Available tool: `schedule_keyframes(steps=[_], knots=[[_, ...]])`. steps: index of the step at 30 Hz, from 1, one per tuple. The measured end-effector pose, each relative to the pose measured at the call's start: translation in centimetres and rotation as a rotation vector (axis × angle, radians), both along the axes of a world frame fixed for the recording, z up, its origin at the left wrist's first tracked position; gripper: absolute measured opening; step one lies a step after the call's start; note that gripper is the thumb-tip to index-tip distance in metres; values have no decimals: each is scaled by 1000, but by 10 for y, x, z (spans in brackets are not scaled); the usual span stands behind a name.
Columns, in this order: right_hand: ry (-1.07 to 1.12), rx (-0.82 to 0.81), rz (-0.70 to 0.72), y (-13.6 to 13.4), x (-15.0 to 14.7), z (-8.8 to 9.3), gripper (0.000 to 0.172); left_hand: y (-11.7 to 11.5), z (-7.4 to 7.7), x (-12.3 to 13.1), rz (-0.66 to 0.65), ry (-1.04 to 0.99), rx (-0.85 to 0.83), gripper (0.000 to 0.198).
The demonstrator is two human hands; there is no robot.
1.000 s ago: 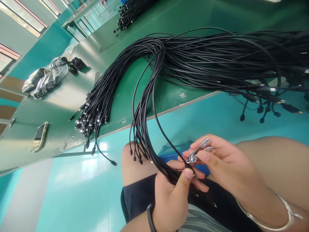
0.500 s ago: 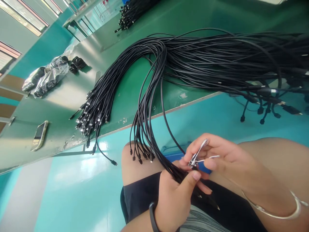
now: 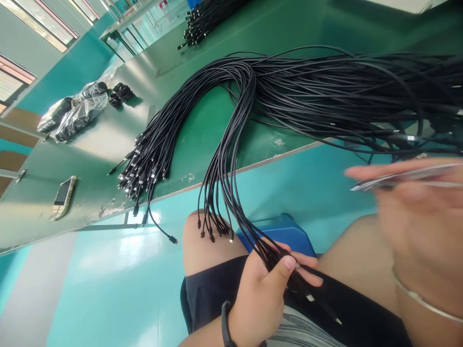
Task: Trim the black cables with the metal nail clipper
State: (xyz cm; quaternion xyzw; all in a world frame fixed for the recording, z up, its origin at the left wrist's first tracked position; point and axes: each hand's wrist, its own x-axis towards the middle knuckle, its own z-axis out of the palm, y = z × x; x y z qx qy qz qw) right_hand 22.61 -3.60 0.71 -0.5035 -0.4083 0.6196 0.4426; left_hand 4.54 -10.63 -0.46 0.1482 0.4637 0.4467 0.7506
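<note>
My left hand (image 3: 265,284) is closed around a bundle of black cables (image 3: 249,224) above my lap, thumb pressed on top near the connector ends. Some plugs stick out past my fingers over the dark shorts. My right hand (image 3: 419,217), smeared by motion, is raised at the right, apart from the bundle. It grips a silver nail clipper (image 3: 405,177) between thumb and fingers. The held cables come down over the table edge from a large heap of black cables (image 3: 307,91). Several loose cable ends (image 3: 213,229) hang over my left knee.
A green table (image 3: 195,140) carries a fanned cable group (image 3: 144,168), a phone (image 3: 63,197), plastic-wrapped black bundles (image 3: 79,115) and another cable pile (image 3: 210,21) at the back. A blue stool (image 3: 285,231) stands beneath, between my knees.
My right hand has moved up and right with the nail clipper, away from the cables. My left hand keeps its hold on the bundle in nearly the same place.
</note>
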Motion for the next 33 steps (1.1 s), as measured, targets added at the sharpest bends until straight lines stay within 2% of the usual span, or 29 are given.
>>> schedule_keyframes(steps=[5, 8, 11, 21, 29, 33], knots=[[278, -138, 72, -14, -46, -1, 36, 5, 8, -1, 62, 93, 47, 14], [482, -248, 119, -20, -54, -7, 26, 6, 11, -3, 89, 131, 77, 12], [596, -265, 125, -26, -55, -14, 18, 6, 12, -4, 103, 137, 77, 11], [529, -187, 105, -29, -53, -14, 12, 6, 14, -1, 112, 181, 74, 8], [422, -226, 80, -31, -53, -17, 16, 8, 14, 1, 94, 226, 74, 11], [498, -250, 68, -27, -55, -18, 17, 11, 13, 2, 112, 218, 34, 19]])
